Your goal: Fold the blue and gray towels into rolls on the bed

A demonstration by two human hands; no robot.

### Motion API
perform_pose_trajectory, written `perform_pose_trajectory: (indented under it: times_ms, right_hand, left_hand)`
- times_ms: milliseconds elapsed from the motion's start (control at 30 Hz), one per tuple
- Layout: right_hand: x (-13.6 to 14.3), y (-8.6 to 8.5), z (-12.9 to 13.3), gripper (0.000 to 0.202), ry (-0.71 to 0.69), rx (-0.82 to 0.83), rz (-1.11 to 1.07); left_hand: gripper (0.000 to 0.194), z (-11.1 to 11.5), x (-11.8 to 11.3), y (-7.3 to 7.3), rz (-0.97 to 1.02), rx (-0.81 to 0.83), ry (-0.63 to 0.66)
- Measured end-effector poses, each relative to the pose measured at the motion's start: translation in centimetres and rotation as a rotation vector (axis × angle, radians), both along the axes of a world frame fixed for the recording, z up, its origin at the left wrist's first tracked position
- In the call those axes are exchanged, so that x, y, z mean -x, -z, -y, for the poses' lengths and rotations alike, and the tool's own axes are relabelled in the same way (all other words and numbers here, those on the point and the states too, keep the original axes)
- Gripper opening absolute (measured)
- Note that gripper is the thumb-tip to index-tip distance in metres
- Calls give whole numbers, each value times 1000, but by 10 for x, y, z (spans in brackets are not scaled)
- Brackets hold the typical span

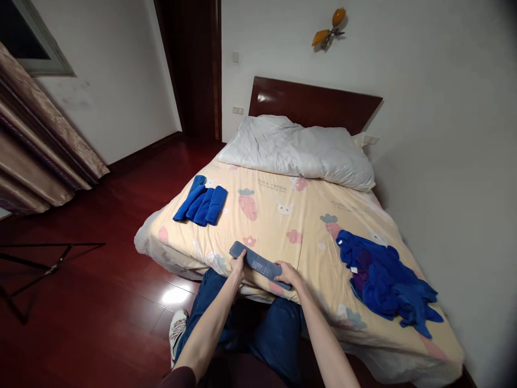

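A grey-blue towel (258, 263), folded into a long narrow strip with pale lettering that looks like "HAPPY LIFE", is held just over the near edge of the bed. My left hand (239, 264) grips it toward its left end, thumb on top. Closed around the right part is my right hand (287, 273). To the left on the bedsheet, several blue towels (202, 203) lie side by side as neat rolls or folded strips. A loose heap of crumpled blue towels (379, 277) lies on the right, with a dark purple piece (362, 265) among them.
The bed (278, 207) has a cream sheet printed with strawberries or carrots. A grey quilt (297, 148) lies bunched before the brown headboard (311, 105). A black tripod leg (52, 268) stands on the red floor at left, and a curtain (36, 140) hangs behind it.
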State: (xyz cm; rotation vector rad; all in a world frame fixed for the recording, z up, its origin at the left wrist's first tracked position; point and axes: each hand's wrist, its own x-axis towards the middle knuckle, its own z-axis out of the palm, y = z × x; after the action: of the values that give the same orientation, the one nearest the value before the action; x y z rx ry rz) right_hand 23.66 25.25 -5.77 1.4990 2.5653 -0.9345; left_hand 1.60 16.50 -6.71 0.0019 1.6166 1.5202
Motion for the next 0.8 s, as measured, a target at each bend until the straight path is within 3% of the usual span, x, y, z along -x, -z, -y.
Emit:
perform_pose_trajectory:
  times_ms: [200, 333, 467, 567, 667, 800]
  right_hand:
    - [13, -8, 12, 36, 18, 28, -101]
    - [54, -15, 21, 25, 42, -63, -245]
    - [134, -29, 31, 35, 138, 35, -480]
    - [206, -41, 39, 35, 202, 107, -543]
    - [276, -52, 45, 34, 166, 142, -566]
    - [350, -72, 46, 45, 89, 143, -662]
  left_hand:
    - [33, -16, 8, -34, -60, -173, 146]
    - [35, -29, 46, -77, -200, -343, 330]
    - [36, -28, 106, -143, -380, -613, 697]
    - [32, -18, 153, -186, -463, -650, 835]
    - [37, -7, 199, -210, -565, -582, 775]
    - [39, -3, 249, -218, -730, -461, 641]
